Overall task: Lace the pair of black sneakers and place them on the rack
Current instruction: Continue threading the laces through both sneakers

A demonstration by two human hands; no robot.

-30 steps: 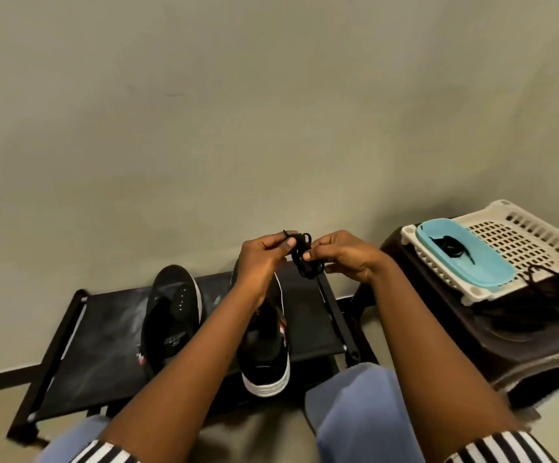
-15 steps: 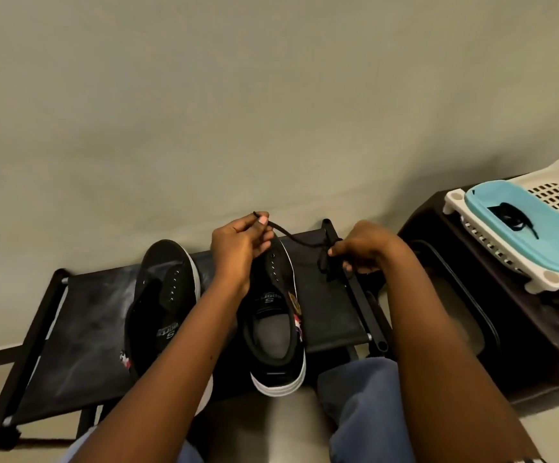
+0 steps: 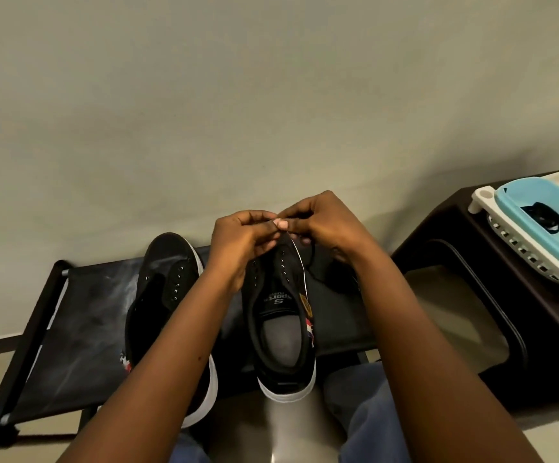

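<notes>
Both hands, left hand and right hand, pinch a thin black shoelace over the toe of one white-soled black canvas sneaker, its unlaced partner beside it on a low black fabric rack.

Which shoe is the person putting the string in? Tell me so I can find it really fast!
Find the low black rack by the wall. Two black sneakers sit on it, and the right sneaker is the one. Unlike the left sneaker, which nobody touches, the left hand and right hand meet at its toe end pinching a black lace, and its grey insole shows.
</notes>
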